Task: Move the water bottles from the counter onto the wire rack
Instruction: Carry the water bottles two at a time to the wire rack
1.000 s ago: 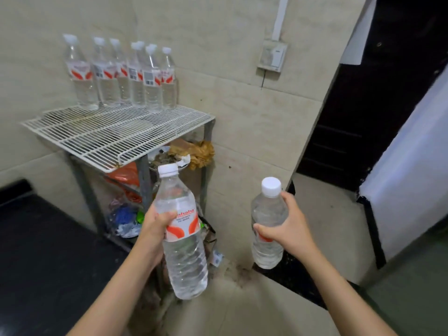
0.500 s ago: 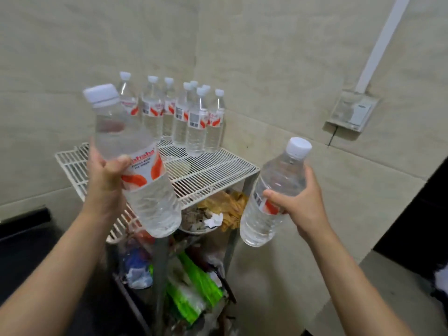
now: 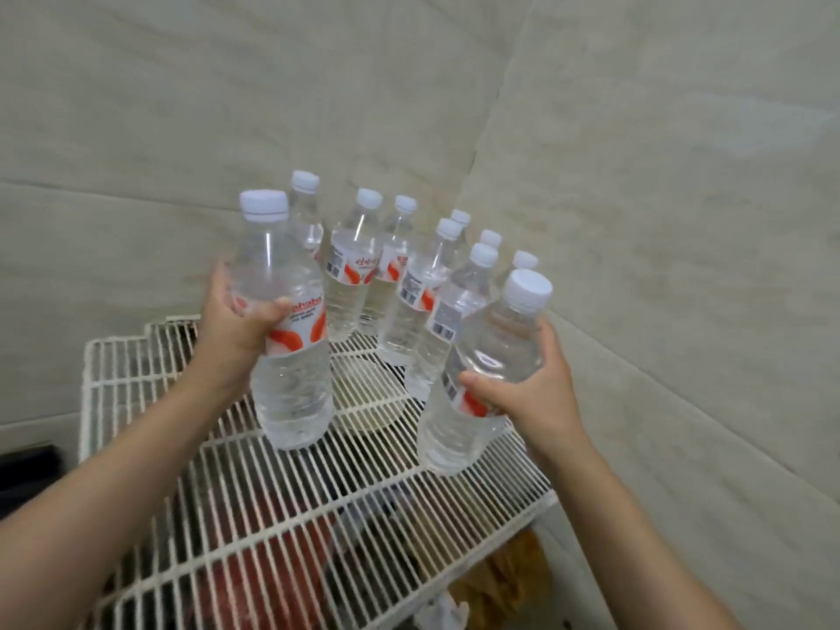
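Observation:
My left hand (image 3: 236, 327) grips a clear water bottle (image 3: 288, 375) with a white cap and an orange label, held upright just above the white wire rack (image 3: 318, 488). My right hand (image 3: 532, 393) grips a second water bottle (image 3: 482, 356), tilted with its cap to the right, low over the rack's right side. Several more bottles (image 3: 359, 270) stand in a cluster at the rack's back, close to the tiled wall corner. Whether either held bottle touches the wires I cannot tell.
Beige tiled walls (image 3: 636, 175) close in behind and to the right of the rack. Under the wire shelf lie red (image 3: 272, 579) and orange bags (image 3: 509, 579) and a pale bowl (image 3: 368, 402). A dark surface (image 3: 22, 475) lies at the left.
I have come closer to the rack. Both hands have carried their bottles forward and down over the wire shelf, near the standing cluster.

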A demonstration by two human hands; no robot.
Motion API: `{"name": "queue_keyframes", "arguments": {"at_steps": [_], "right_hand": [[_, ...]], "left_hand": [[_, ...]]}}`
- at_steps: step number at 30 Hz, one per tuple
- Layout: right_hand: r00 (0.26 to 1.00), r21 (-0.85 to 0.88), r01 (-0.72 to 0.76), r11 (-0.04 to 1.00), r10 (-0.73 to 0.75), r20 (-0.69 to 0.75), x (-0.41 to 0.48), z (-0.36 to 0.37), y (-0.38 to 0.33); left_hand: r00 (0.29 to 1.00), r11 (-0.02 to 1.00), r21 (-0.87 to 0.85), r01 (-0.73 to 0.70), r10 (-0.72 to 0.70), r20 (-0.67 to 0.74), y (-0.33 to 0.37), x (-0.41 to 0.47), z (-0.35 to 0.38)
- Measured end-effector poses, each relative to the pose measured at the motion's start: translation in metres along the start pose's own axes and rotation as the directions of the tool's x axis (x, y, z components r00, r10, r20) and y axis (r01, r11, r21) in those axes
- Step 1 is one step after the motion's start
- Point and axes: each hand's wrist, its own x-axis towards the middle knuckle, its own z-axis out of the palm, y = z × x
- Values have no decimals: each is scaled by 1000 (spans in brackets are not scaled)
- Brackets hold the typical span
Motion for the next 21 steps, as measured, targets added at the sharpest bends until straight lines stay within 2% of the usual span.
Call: {"name": "queue_keyframes", "arguments": {"at_steps": [7,13,21], "right_hand": [[983,120,-130,984,112,146,71,78,27],[979,151,-127,980,100,176,117,101,41],[980,145,-55,988,25,198,143,117,56]], "left_hand": [[999,983,182,17,-10,-43,-38,47,11],[997,970,244,-23,41,-69,-54,65,17],[999,946,322,-39,47,-17,-54,73,30]]}}
